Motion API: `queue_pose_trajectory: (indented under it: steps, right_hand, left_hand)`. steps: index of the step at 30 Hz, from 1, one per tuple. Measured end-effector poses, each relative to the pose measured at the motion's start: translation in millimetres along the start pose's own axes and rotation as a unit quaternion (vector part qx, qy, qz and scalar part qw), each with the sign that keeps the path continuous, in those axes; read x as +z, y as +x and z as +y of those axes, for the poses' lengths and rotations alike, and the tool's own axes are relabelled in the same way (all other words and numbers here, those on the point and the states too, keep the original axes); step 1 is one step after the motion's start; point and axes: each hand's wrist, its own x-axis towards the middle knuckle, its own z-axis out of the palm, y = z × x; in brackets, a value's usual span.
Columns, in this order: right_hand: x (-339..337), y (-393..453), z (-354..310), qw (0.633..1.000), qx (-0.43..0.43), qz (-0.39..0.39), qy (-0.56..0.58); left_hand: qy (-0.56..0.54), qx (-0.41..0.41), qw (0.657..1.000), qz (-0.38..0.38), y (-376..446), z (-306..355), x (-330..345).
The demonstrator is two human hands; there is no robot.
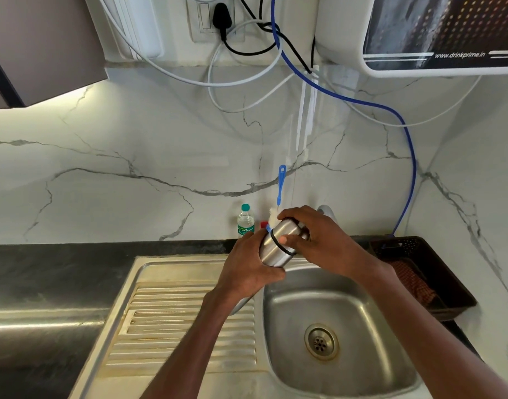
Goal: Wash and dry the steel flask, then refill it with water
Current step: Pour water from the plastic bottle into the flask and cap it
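flask (276, 245) held tilted over the near-left rim of the sink (370, 309), its long axis slanting from lower left up to the right and away, cap end toward the wall. the lower part of the body is hidden under the left hand (248, 266), whose fingers wrap it from below and grip it firmly; only a sliver of steel shows beneath the wrist. the right hand (319, 240) covers the cap end, fingers curled over the top and thumb pressed on the steel just above the black ring, so the cap itself is hard to make out. behind the hands a blue-handled brush (281, 185) stands against the marble wall, its white bristles mostly blocked, and the tap is almost wholly hidden by the right hand. a small plastic water bottle (245, 221) stands on the dark counter (60, 272) just left of the flask. a dark tray (436, 260) sits to the right of the sink, its contents unclear.
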Motion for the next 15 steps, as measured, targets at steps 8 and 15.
queue_pose_trajectory:
  steps: [8, 15]
  right_hand:
    - [2.8, -5.1, -2.3, 0.999, -0.011, 0.002, 0.030]
    - [7.8, -3.5, -7.0, 0.998, 0.043, 0.017, 0.041]
  left_hand:
    - [-0.003, 0.003, 1.000, 0.010, -2.1, 1.3, -5.6]
    - [-0.001, 0.012, 1.000, 0.008, -4.2, 2.7, -5.6]
